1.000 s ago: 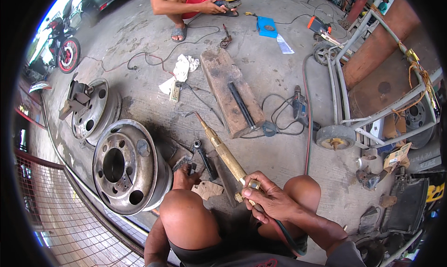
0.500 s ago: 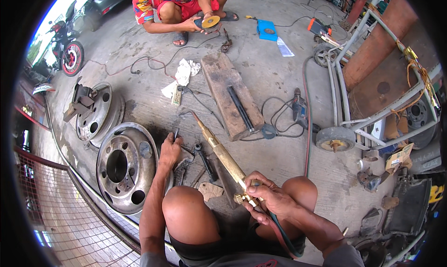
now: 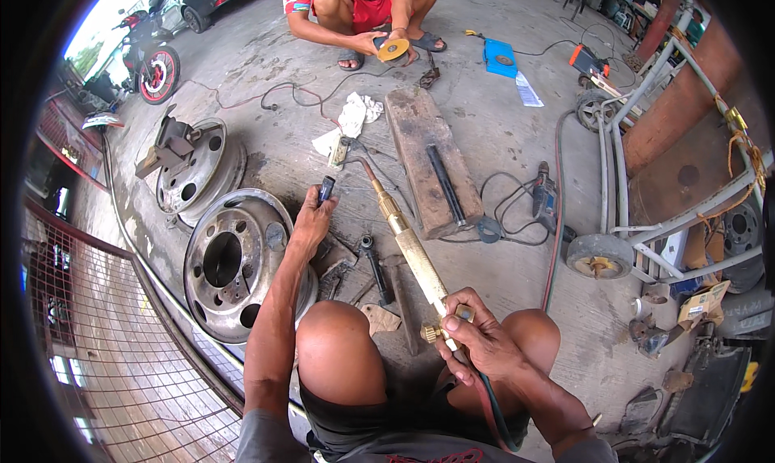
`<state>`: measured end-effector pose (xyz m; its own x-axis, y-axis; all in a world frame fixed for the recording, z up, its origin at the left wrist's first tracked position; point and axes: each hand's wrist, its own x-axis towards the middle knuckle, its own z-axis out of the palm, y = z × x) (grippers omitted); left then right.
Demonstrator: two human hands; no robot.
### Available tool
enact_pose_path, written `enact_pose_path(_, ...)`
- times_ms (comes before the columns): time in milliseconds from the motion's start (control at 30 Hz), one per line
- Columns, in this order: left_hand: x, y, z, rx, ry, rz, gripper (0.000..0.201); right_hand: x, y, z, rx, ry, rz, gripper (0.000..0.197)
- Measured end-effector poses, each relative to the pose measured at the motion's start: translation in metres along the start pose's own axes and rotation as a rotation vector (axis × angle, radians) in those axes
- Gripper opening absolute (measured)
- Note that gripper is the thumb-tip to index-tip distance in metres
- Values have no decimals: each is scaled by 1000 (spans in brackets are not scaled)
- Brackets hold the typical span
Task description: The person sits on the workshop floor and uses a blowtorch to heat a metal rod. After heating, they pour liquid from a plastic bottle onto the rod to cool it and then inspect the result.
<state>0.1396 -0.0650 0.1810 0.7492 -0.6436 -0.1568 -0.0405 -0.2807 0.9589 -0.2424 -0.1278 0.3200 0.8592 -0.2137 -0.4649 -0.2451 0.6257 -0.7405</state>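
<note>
My right hand (image 3: 483,332) is wrapped round the valve end of a brass gas torch (image 3: 418,257). The torch slants up and left to a bent copper tip, with red and green hoses trailing back between my knees. In my left hand (image 3: 312,221), fingers pinch a small dark lighter-like object (image 3: 326,188), held upright left of the torch tip. Below that hand lies a steel wheel rim (image 3: 278,233). A dark rod with a ringed end (image 3: 373,265) rests on the floor between my hands.
A wooden block (image 3: 412,132) bears a black bar (image 3: 446,184). Beside it lie a drill (image 3: 543,195) and cables. Ahead, another person squats holding an angle grinder (image 3: 394,51). A metal trolley (image 3: 622,164) stands right; a second rim (image 3: 222,168) and wire mesh (image 3: 97,326) are left.
My left hand has risen slightly, and the dark object shows more above its fingers. The torch remains in my right hand. The whole view has shifted, moving the surroundings rightward.
</note>
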Motion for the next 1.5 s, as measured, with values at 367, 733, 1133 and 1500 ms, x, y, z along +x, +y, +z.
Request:
enact_pose_path(367,-6,27,11,-173,3,-108,18,-2,0,-1,-6,-17,0,17)
enact_pose_path(733,-10,31,23,353,203,153,19,-7,-1,-4,32,14,-2,16)
enact_pose_path(1133,-5,41,27,-228,66,-215,36,-8,-2,-8,31,1,17,18)
enact_pose_path(1500,-6,40,22,-229,59,-342,81,-6,0,-9,38,-58,-25,20)
